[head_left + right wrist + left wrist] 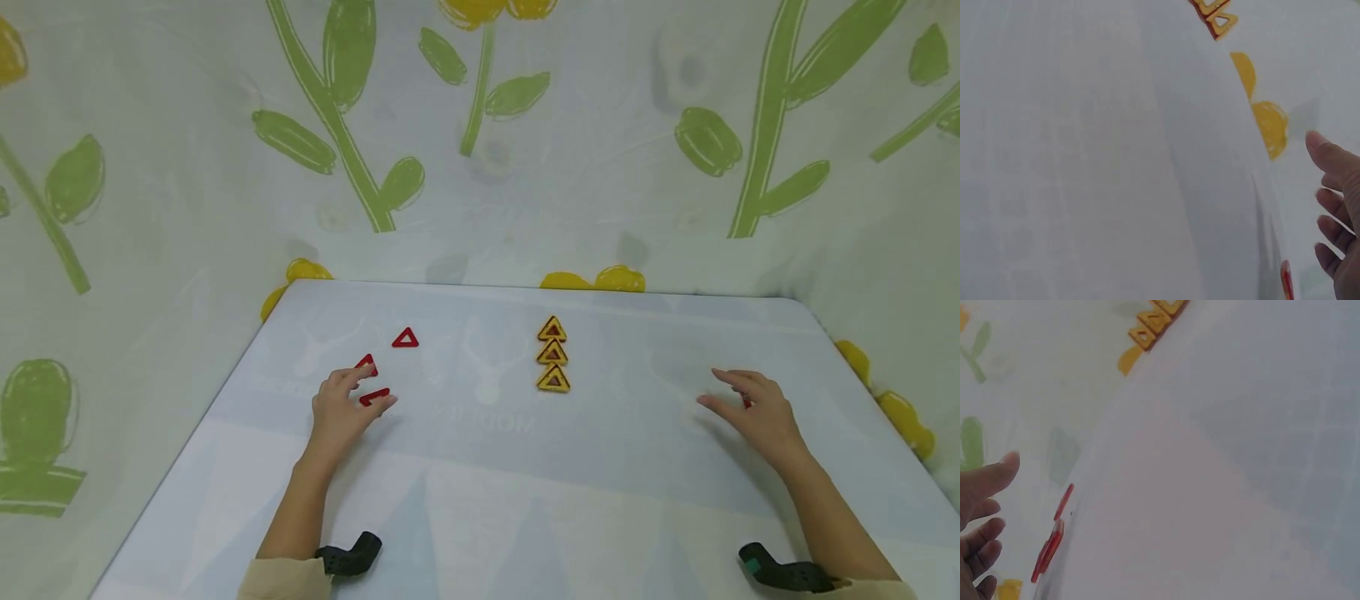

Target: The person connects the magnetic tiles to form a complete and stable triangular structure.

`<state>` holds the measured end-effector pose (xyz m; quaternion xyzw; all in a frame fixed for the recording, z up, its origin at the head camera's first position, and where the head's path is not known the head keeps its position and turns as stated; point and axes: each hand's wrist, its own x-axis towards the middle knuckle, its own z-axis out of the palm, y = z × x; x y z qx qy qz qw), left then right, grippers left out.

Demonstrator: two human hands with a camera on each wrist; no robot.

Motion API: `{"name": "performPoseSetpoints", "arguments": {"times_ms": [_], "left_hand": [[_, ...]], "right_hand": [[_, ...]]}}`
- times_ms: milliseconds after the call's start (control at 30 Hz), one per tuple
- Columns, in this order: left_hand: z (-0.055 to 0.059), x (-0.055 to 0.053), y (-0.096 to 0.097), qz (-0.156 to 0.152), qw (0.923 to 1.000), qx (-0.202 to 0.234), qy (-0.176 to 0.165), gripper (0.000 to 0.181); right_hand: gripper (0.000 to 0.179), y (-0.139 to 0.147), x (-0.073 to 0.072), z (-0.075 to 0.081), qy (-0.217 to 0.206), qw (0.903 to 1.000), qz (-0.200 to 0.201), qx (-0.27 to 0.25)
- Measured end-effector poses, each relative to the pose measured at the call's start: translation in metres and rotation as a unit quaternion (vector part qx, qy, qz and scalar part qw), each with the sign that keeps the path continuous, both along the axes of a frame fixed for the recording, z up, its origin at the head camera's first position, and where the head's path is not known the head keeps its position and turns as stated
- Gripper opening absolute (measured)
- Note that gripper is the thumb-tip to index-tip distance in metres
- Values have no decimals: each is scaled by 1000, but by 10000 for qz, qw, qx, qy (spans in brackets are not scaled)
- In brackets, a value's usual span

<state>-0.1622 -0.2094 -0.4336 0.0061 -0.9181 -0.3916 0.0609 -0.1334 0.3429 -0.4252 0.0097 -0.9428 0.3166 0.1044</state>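
My left hand (339,417) hovers over the left side of the table with thumb and fingers apart, holding nothing. Close by its fingertips are two red triangles, an upper one (369,362) and a lower one (373,397), both partly hidden by the hand. A third red triangle (405,338) with a hollow middle lies farther back. On the right, my right hand (763,417) is held with its fingers loosely bent and nothing gripped. A small red piece (746,401) shows between its thumb and fingers, mostly covered; the right wrist view shows it (1286,281) apart from the hand.
Three yellow triangles with red edges, the middle one (552,352) among them, line up in a column near the table's back centre. The pale patterned table (480,483) ends at a back edge. Behind it hangs a flower-printed cloth (570,200).
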Motion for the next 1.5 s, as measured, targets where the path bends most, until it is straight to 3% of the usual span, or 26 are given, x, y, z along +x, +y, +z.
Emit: {"name": "performPoseSetpoints", "arguments": {"times_ms": [300,500,767,1100,1500], "left_hand": [[2,5,-27,-59,9977,82,-675,69],[-2,6,-29,-234,9962,-183,-822,68],[-14,5,-33,-422,9962,-406,-641,60],[-23,3,-28,-539,9975,-458,-98,46],[-30,1,-26,-666,9967,-436,140,43]], "right_hand": [[61,26,12,-8,-172,9981,-595,-36],[58,40,16,-16,-107,9972,-726,160],[61,50,16,-25,-523,9940,-935,206],[53,53,13,-28,-529,9947,-849,257],[55,49,16,-30,-657,9954,-690,141]]}}
